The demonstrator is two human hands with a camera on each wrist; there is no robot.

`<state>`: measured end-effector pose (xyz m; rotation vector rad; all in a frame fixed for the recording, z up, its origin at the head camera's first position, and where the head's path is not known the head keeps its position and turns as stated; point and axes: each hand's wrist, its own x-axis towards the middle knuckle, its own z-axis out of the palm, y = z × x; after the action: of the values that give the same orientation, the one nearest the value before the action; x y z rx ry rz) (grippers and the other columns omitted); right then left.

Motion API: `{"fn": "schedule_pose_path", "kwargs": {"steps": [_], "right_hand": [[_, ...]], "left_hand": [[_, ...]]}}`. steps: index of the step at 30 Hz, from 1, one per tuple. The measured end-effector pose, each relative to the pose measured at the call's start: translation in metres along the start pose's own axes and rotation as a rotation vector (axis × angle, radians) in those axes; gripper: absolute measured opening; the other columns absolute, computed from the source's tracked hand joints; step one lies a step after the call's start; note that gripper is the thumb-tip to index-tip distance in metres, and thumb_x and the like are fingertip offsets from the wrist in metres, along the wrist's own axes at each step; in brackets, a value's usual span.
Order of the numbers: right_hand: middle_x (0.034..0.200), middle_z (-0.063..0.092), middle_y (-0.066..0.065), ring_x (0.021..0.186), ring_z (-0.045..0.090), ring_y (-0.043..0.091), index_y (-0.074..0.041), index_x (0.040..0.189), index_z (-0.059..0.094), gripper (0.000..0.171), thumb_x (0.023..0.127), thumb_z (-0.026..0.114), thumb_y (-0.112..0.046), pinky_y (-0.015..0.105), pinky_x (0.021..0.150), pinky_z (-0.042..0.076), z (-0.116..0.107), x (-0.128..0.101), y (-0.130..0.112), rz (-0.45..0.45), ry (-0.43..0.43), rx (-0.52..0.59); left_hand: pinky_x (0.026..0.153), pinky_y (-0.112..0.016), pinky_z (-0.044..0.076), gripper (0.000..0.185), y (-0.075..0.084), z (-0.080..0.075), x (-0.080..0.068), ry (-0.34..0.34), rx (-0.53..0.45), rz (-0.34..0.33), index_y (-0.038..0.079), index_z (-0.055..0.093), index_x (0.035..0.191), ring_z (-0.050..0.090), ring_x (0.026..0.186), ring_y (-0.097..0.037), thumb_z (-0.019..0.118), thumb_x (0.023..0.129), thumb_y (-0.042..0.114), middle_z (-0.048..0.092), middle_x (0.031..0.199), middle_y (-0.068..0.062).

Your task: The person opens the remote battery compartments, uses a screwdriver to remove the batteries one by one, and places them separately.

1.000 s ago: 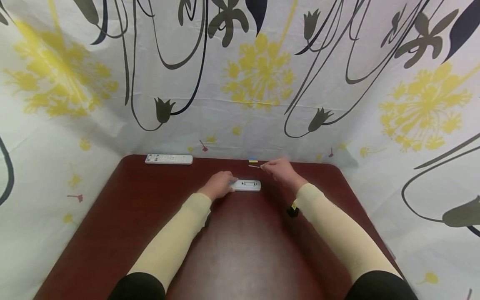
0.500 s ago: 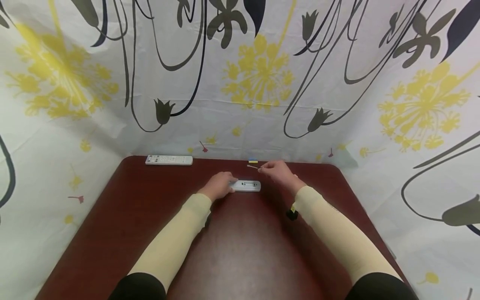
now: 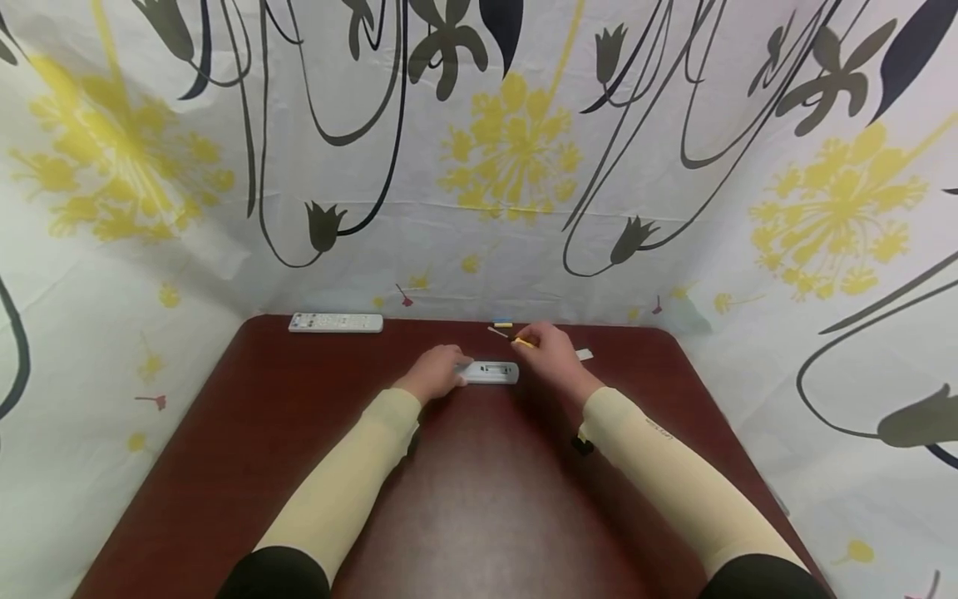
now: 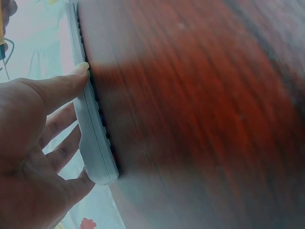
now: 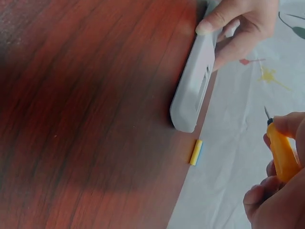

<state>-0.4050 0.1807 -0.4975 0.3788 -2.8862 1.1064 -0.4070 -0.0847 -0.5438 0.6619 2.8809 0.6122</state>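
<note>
My left hand (image 3: 436, 371) grips one end of a white remote control (image 3: 494, 373) lying back up on the table. In the left wrist view, the thumb presses one long edge of the remote control (image 4: 93, 129) and the fingers lie along the other. A recessed slot with dark marks shows in its back. Just right of it, my right hand (image 3: 552, 356) holds a small screwdriver (image 3: 524, 341) by its yellow handle. The right wrist view shows the thin metal shaft of the screwdriver (image 5: 283, 155) pointing away from the fingers, apart from the remote control.
A second white remote control (image 3: 336, 323) lies buttons up at the back left edge. A small blue and yellow stick-like piece (image 3: 503, 324) lies at the back edge. A flat white piece (image 3: 584, 354) shows beyond the right hand. Patterned cloth (image 3: 479, 249) hangs behind the table.
My right hand has shifted slightly left and nearer me, turning so that the screwdriver's yellow handle shows. The flat white piece has come into view beside it. The left hand keeps its grip.
</note>
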Motion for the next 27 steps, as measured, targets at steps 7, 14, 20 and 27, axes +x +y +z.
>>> {"fn": "schedule_pose_path", "kwargs": {"steps": [7,14,20,27], "right_hand": [[0.107,0.076,0.005,0.092,0.068,0.025,-0.012,0.113,0.078,0.015,0.107,0.076,-0.026,0.046,0.084,0.061,0.006,-0.005,-0.006,-0.049,0.012,-0.073],[0.098,0.074,0.003,0.083,0.066,0.025,-0.014,0.109,0.073,0.014,0.102,0.078,-0.025,0.044,0.076,0.059,0.009,-0.012,-0.006,-0.064,0.027,-0.198],[0.096,0.074,0.004,0.079,0.064,0.024,-0.012,0.11,0.073,0.014,0.103,0.072,-0.024,0.044,0.072,0.057,0.007,-0.014,-0.004,-0.052,0.039,-0.279],[0.093,0.072,0.006,0.077,0.065,0.025,-0.01,0.106,0.071,0.013,0.101,0.074,-0.022,0.045,0.07,0.057,0.003,-0.018,-0.004,-0.011,0.04,-0.317]], "left_hand": [[0.122,-0.047,0.046,0.045,0.0,0.001,-0.001,-0.004,-0.005,-0.005,0.015,0.07,0.15,0.058,0.142,-0.031,0.077,0.106,0.019,0.065,0.151,-0.011],[0.121,-0.046,0.047,0.045,-0.001,0.002,0.0,0.003,0.0,-0.005,0.016,0.071,0.15,0.058,0.141,-0.03,0.078,0.106,0.02,0.065,0.151,-0.011],[0.12,-0.047,0.048,0.046,-0.001,0.002,0.001,0.001,0.005,0.0,0.015,0.07,0.151,0.059,0.141,-0.03,0.078,0.106,0.019,0.066,0.149,-0.011],[0.12,-0.047,0.047,0.046,0.0,0.002,-0.001,0.007,0.001,-0.004,0.015,0.07,0.151,0.059,0.141,-0.031,0.077,0.107,0.018,0.066,0.149,-0.011]]}}
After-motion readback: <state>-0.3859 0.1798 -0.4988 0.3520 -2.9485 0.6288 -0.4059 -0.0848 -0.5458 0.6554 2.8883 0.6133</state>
